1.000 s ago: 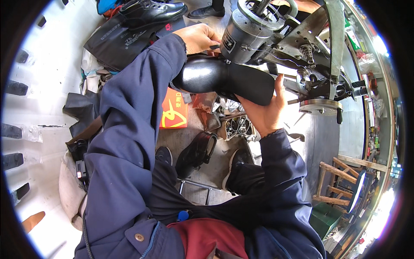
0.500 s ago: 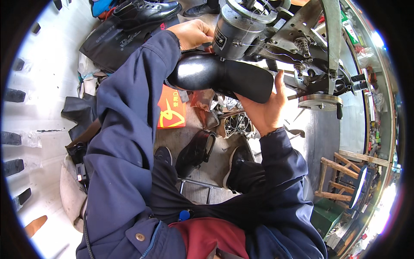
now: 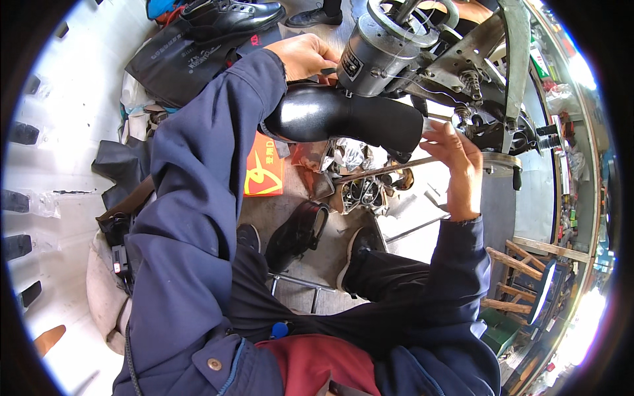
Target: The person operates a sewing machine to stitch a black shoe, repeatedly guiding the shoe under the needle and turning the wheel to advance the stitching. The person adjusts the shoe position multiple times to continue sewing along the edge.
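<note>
At the top centre, my left hand (image 3: 302, 58) grips the upper edge of a black leather boot (image 3: 316, 113), its fingers partly hidden by the machine. The boot lies sideways under the round metal head (image 3: 370, 59) of a sewing machine, glossy at the left, matt at the right. My right hand (image 3: 454, 155) is just right of the boot's matt end, fingers bent in beside the machine's tension springs (image 3: 472, 86); what they pinch is too small to tell. A handwheel (image 3: 502, 163) is just right of that hand.
A red box (image 3: 264, 178) and a pile of metal parts (image 3: 356, 195) lie below the boot. A loose black shoe (image 3: 290, 237) is between my feet. Another shoe (image 3: 238, 16) rests on a black bag. A person's foot (image 3: 310, 16) is behind. A wooden stool (image 3: 522, 277) stands at right.
My right hand has left the underside of the boot and moved rightward, its fingers now bent at the boot's end. My left hand and the boot are nearly where they were.
</note>
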`<action>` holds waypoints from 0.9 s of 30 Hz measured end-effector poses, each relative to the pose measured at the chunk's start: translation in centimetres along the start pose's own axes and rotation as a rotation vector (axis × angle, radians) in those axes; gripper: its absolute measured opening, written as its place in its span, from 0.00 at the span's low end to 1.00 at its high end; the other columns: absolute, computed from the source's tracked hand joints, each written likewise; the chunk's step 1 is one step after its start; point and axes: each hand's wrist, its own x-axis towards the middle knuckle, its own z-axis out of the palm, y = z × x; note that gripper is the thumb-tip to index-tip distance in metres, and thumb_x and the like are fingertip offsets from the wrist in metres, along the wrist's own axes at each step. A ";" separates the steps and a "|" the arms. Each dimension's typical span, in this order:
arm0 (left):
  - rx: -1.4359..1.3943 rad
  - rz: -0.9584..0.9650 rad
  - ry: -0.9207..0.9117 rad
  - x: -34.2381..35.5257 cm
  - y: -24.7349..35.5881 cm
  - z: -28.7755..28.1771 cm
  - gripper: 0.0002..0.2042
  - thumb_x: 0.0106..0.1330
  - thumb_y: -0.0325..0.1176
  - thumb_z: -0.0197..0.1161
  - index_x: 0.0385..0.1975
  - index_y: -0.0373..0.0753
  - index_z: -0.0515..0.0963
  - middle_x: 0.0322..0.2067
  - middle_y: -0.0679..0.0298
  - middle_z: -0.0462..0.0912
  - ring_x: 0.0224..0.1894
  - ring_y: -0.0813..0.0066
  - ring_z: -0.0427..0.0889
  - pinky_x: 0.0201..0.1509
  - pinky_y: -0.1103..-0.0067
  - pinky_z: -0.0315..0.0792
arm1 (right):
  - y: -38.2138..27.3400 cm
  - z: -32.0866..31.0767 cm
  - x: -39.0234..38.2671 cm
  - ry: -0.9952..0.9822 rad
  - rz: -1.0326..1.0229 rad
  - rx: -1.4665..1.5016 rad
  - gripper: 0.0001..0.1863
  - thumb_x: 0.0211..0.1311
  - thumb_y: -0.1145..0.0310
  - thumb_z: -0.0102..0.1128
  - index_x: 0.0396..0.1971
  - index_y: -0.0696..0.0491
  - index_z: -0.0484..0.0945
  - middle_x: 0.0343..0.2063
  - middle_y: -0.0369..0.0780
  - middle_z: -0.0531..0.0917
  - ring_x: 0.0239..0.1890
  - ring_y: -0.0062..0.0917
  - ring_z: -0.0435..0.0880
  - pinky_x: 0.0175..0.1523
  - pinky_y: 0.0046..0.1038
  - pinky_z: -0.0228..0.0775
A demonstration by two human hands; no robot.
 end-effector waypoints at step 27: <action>-0.085 -0.013 0.045 -0.4 -0.9 0.3 0.10 0.67 0.24 0.57 0.42 0.29 0.82 0.31 0.60 0.85 0.33 0.76 0.82 0.43 0.80 0.77 | 6.9 0.1 11.2 0.264 -0.902 -1.188 0.07 0.61 0.67 0.53 0.31 0.52 0.79 0.24 0.44 0.83 0.28 0.39 0.83 0.34 0.39 0.70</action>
